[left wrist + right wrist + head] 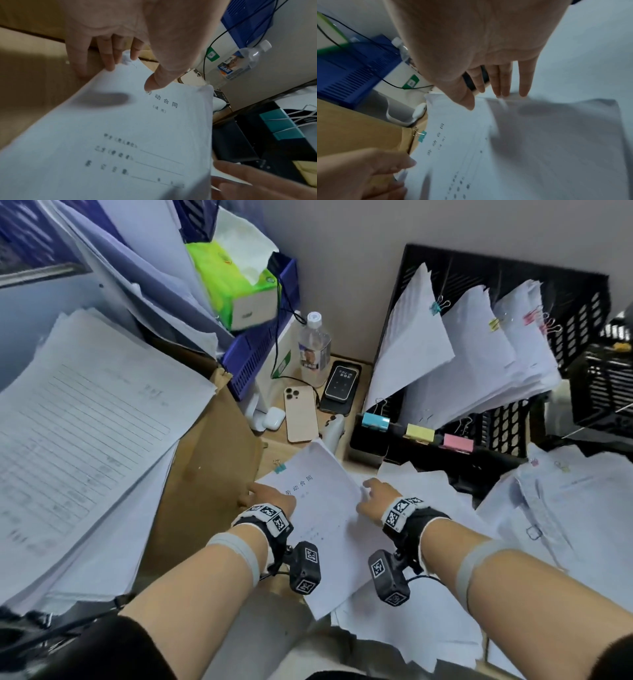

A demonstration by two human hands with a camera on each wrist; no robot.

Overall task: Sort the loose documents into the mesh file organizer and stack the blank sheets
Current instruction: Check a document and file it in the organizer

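Note:
A printed document [325, 508] with a title line and form lines is held low over the desk between both hands. My left hand [270, 496] pinches its upper left edge, thumb on top and fingers underneath [109, 66]. My right hand [375, 496] grips the right edge, thumb [467, 105] on the page and fingers past the edge. A small teal clip [422, 136] sits at the document's left side. The black mesh file organizer [507, 278] stands at the back right, with three clipped paper bundles [411, 347] leaning in it.
Loose sheets [565, 525] lie spread on the right and under the document. A tall paper pile [85, 422] rests on a cardboard box [205, 474] on the left. Behind are a gold phone [300, 414], a water bottle [313, 344] and a blue tray [260, 344].

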